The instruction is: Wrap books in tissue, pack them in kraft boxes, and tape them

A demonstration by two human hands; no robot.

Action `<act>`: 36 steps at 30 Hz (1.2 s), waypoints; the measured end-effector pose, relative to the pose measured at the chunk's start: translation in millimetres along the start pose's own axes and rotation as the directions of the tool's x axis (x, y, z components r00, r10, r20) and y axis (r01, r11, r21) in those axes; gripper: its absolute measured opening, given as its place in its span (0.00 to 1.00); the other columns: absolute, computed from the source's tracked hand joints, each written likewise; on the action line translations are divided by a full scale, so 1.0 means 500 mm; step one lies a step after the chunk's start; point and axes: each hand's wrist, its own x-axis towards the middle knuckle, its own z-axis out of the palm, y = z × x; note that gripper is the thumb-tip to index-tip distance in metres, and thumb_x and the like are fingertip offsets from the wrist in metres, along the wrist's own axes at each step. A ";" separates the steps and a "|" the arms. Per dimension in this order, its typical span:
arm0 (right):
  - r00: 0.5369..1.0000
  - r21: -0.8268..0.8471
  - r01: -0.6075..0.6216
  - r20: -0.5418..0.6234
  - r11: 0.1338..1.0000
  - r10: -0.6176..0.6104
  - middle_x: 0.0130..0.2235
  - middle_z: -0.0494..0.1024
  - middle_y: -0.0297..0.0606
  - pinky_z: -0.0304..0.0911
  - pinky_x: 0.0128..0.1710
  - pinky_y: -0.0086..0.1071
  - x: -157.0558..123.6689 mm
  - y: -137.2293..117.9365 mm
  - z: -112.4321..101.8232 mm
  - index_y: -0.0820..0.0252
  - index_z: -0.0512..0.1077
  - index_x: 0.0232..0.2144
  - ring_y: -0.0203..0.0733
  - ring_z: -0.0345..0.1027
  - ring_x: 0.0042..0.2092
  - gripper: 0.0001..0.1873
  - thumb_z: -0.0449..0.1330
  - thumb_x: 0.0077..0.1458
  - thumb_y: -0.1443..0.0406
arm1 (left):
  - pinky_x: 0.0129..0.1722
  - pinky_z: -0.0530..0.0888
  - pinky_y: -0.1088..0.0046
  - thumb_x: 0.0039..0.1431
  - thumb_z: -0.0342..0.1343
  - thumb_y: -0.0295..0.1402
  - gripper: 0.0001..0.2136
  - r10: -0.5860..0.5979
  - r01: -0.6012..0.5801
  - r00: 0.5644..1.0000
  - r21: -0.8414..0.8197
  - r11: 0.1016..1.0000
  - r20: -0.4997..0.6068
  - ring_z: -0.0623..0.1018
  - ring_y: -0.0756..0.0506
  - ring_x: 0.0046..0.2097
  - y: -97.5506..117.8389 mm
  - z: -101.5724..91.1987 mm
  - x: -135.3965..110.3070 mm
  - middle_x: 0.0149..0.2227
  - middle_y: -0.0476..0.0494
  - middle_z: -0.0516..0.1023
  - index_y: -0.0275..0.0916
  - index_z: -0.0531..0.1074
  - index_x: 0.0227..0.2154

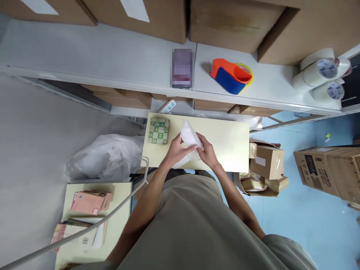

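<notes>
Centrally, both hands [207, 152], holding thin white material [189, 134]; pale table [230, 142] beneath

The sheet [189, 133] is plain white above a pale cream tabletop [227, 146], where the box [159, 131] at left is checked in green and beige with numerals. On the light grey far shelf [112, 52], the tape dispenser [229, 77] is orange and blue, edged in yellow. Near left, the top packet [87, 203] is salmon pink; at right, the carton [332, 170] is brown, the floor [281, 213] light blue.
</notes>
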 end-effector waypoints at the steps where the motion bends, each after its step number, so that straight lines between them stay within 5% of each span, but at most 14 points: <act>1: 0.999 0.050 -0.024 -0.022 0.998 0.025 0.70 0.74 0.50 0.65 0.71 0.52 -0.004 0.012 -0.018 0.55 0.68 0.72 0.60 0.71 0.69 0.36 0.63 0.68 0.48 | 0.46 0.81 0.66 0.51 0.72 0.43 0.19 -0.013 0.013 1.000 0.043 0.999 0.007 0.85 0.39 0.46 0.001 0.023 0.007 0.44 0.39 0.86 0.38 0.77 0.41; 4: 0.988 0.276 -0.133 -0.043 0.952 0.151 0.74 0.68 0.51 0.65 0.71 0.54 -0.009 0.049 -0.073 0.51 0.63 0.75 0.60 0.68 0.70 0.47 0.72 0.60 0.46 | 0.40 0.78 0.68 0.57 0.65 0.39 0.10 -0.057 0.054 0.998 0.144 0.988 0.017 0.82 0.42 0.40 0.002 0.079 0.026 0.36 0.42 0.84 0.38 0.75 0.33; 7: 0.956 0.523 -0.265 0.031 0.810 0.293 0.76 0.66 0.47 0.69 0.69 0.54 -0.012 0.079 -0.128 0.43 0.59 0.76 0.58 0.69 0.70 0.58 0.80 0.50 0.49 | 0.34 0.74 0.71 0.60 0.61 0.40 0.11 -0.065 0.066 0.998 0.213 0.975 -0.010 0.78 0.45 0.35 0.001 0.116 0.038 0.29 0.47 0.77 0.41 0.69 0.29; 13: 0.903 0.743 -0.310 0.035 0.593 0.428 0.57 0.85 0.37 0.73 0.65 0.45 -0.017 0.101 -0.198 0.45 0.71 0.68 0.49 0.79 0.59 0.50 0.83 0.45 0.54 | 0.30 0.68 0.71 0.64 0.58 0.46 0.16 -0.081 0.084 0.996 0.312 0.946 -0.020 0.70 0.47 0.30 -0.014 0.145 0.048 0.25 0.52 0.67 0.44 0.62 0.27; 20: 0.924 0.645 -0.352 0.124 0.678 0.362 0.45 0.89 0.39 0.75 0.56 0.45 -0.020 0.086 -0.204 0.54 0.84 0.44 0.50 0.81 0.49 0.28 0.81 0.47 0.47 | 0.37 0.74 0.70 0.64 0.60 0.52 0.17 -0.037 0.006 0.995 0.315 0.949 0.093 0.77 0.44 0.37 -0.025 0.163 0.045 0.34 0.47 0.78 0.41 0.71 0.37; 26: 0.895 0.626 -0.283 -0.101 0.727 0.435 0.37 0.86 0.36 0.76 0.47 0.41 -0.019 0.121 -0.249 0.54 0.82 0.35 0.45 0.78 0.41 0.26 0.79 0.47 0.43 | 0.51 0.78 0.65 0.63 0.63 0.46 0.20 -0.012 0.022 0.999 0.283 0.959 -0.035 0.83 0.40 0.50 -0.044 0.150 0.057 0.50 0.39 0.85 0.40 0.75 0.52; 30: 0.894 0.590 -0.282 -0.126 0.757 0.431 0.36 0.83 0.35 0.76 0.43 0.38 -0.026 0.143 -0.284 0.55 0.80 0.34 0.42 0.75 0.39 0.26 0.79 0.46 0.43 | 0.47 0.77 0.68 0.70 0.56 0.44 0.13 -0.005 0.067 0.988 0.397 0.915 -0.156 0.83 0.41 0.45 -0.046 0.141 0.070 0.41 0.42 0.85 0.40 0.78 0.41; 33: 0.893 0.561 -0.310 -0.104 0.767 0.437 0.36 0.83 0.36 0.77 0.42 0.38 -0.036 0.153 -0.295 0.56 0.80 0.34 0.42 0.75 0.39 0.26 0.78 0.47 0.43 | 0.40 0.74 0.69 0.73 0.52 0.46 0.17 -0.002 0.113 0.974 0.474 0.873 -0.228 0.80 0.43 0.36 -0.040 0.146 0.077 0.31 0.45 0.81 0.41 0.76 0.33; 36: 0.877 0.510 -0.352 -0.114 0.785 0.467 0.38 0.85 0.39 0.77 0.42 0.41 -0.046 0.173 -0.303 0.57 0.81 0.38 0.45 0.77 0.40 0.30 0.76 0.48 0.40 | 0.42 0.74 0.69 0.69 0.60 0.50 0.17 0.026 0.080 0.979 0.496 0.864 -0.203 0.82 0.42 0.40 -0.033 0.151 0.086 0.36 0.43 0.85 0.42 0.78 0.35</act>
